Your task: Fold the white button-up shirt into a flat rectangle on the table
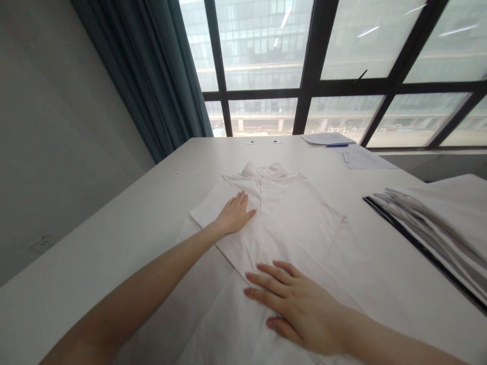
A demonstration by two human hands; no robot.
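Observation:
A white collared shirt (300,213) lies spread on the white table (125,223), collar toward the window, with its sleeves folded in over the body. My left hand (235,213) rests flat and open on the folded left sleeve near the collar. My right hand (294,304) lies flat with fingers stretched out on the lower part of the shirt, close to me. Neither hand holds anything.
A stack of folded white and grey garments (437,228) sits at the right edge. Papers (342,147) and a blue pen (337,145) lie at the far side by the window. A teal curtain (152,76) hangs at the left.

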